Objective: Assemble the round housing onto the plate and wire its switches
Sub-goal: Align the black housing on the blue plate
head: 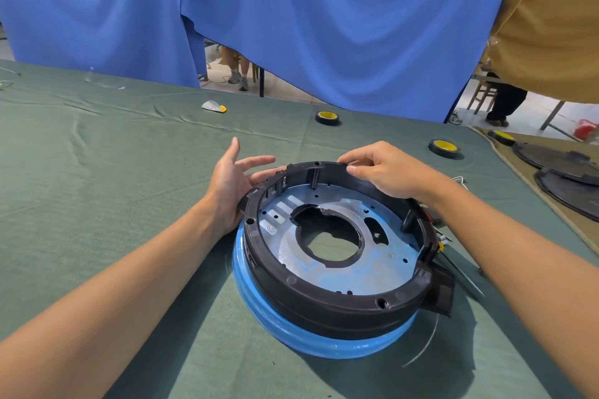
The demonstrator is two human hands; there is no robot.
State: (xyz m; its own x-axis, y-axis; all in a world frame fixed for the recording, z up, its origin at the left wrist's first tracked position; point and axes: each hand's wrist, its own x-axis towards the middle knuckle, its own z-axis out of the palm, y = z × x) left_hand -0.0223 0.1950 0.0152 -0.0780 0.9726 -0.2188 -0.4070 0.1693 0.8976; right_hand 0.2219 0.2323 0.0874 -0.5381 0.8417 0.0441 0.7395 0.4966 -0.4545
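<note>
Mostly filling the upper view, a blue curtain [324, 26] hangs behind a wide surface [97, 155] covered in green cloth. Near the middle of that surface, slightly right, sits the round housing [340, 304], a black plastic ring. It rests on the plate [372, 269], a metal disc with blue film and a large central hole, seen inside the ring. A bright blue rim [291, 327] shows below the housing on its near and left sides.

Two bare forearms reach in from the lower corners. The left hand [231, 185] lies with its palm against the housing's outer left wall, its grip wide, fingers straight and spread. The right hand [385, 172] has a narrow grip, curled fingers and thumb pinching the housing's far edge.

Dark round parts [570, 191] lie on a tan mat at the far right. Black tape rolls [444, 147] with yellow cores stand apart beyond the hands. A small white and yellow object [214, 106] lies further left.
</note>
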